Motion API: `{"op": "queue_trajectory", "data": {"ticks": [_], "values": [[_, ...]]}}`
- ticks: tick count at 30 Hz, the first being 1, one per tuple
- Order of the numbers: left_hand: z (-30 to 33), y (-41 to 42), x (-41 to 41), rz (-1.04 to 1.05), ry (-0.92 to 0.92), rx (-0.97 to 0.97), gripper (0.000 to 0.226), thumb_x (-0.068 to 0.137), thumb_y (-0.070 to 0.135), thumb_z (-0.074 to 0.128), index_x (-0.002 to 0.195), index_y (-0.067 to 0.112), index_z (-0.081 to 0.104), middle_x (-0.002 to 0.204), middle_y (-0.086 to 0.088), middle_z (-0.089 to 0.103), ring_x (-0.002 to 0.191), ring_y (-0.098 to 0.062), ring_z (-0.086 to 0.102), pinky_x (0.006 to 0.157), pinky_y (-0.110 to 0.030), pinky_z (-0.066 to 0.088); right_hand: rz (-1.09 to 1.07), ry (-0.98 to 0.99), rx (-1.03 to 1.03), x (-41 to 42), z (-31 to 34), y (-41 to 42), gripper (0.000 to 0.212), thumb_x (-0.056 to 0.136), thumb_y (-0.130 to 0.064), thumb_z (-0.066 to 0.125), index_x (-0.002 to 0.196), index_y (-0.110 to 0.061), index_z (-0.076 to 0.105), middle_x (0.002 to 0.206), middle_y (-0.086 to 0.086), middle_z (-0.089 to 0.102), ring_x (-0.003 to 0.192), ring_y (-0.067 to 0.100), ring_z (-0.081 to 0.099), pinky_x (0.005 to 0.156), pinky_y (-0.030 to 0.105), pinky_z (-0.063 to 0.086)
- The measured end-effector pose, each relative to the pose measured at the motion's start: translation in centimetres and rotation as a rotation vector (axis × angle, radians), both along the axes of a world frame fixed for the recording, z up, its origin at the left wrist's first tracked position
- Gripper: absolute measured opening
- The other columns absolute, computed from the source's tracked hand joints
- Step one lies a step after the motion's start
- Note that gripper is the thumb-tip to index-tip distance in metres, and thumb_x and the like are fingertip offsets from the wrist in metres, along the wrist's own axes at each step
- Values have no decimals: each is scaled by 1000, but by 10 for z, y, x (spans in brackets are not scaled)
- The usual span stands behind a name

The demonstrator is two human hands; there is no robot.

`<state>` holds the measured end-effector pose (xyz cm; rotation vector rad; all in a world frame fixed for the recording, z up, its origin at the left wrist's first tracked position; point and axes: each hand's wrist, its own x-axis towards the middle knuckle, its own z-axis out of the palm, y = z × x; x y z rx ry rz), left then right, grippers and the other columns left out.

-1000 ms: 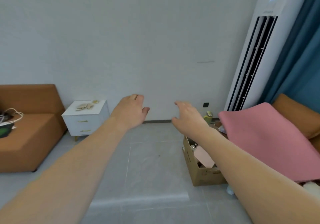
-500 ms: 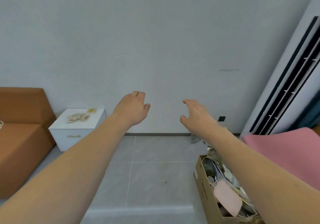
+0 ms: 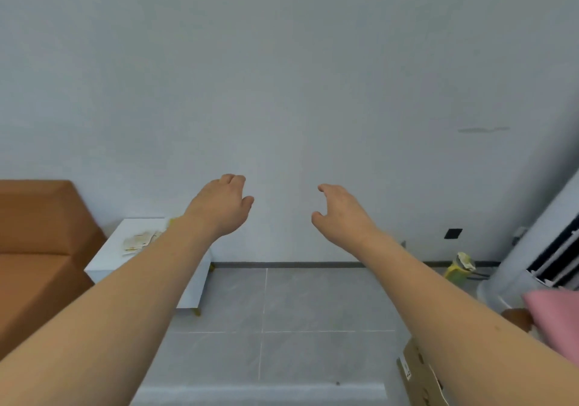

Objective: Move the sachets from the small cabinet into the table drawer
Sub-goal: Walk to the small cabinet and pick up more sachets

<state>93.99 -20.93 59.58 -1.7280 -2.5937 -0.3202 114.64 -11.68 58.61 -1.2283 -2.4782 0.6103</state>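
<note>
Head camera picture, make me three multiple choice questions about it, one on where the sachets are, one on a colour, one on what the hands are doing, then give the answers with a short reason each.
1. Where do the sachets lie?
A. on top of the small white cabinet
B. on the floor tiles
C. on the sofa seat

2. What colour is the sofa beside the cabinet?
A. grey
B. orange-brown
C. blue

3. What state are the two hands in?
A. both hold sachets
B. only the left holds a sachet
C. both are empty, fingers loosely curled

Answers:
1. A: the sachets rest on the top of the small white cabinet, partly hidden by the left forearm.
2. B: the sofa at the left edge is orange-brown.
3. C: the left hand and the right hand are raised in front of the wall with nothing in them.
</note>
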Motion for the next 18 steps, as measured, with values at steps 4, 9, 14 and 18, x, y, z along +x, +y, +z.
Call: {"op": "queue_trajectory", "data": {"ticks": [4, 9, 14, 18], "values": [[-15, 26, -100, 17, -2, -16, 51, 101, 34, 37, 146, 8, 32, 150, -11, 36, 131, -31, 41, 104, -40, 37, 35, 3, -12, -106, -13, 23, 62, 95, -22, 49, 151, -10, 25, 156, 5, 27, 143, 21, 25, 115, 31, 22], [-37, 47, -235, -16, -55, -42, 52, 101, 33, 37, 146, 9, 32, 150, -11, 35, 132, -30, 40, 104, -39, 35, 5, 3, -60, -242, -35, 37, 62, 95, -22, 50, 150, -10, 26, 156, 5, 27, 144, 21, 25, 115, 31, 22], [-52, 70, -370, -2, -134, -95, 50, 101, 33, 37, 145, 9, 34, 148, -11, 38, 130, -30, 41, 101, -40, 37, -30, -21, -117, -366, -50, 51, 61, 96, -23, 50, 150, -12, 26, 156, 3, 27, 143, 19, 26, 114, 30, 22], [-79, 100, -443, -20, -198, -155, 49, 100, 32, 37, 144, 10, 35, 146, -10, 39, 129, -29, 41, 101, -40, 38, -55, -52, -159, -440, -70, 77, 61, 96, -23, 50, 151, -13, 26, 156, 2, 27, 143, 18, 26, 113, 28, 22]]}}
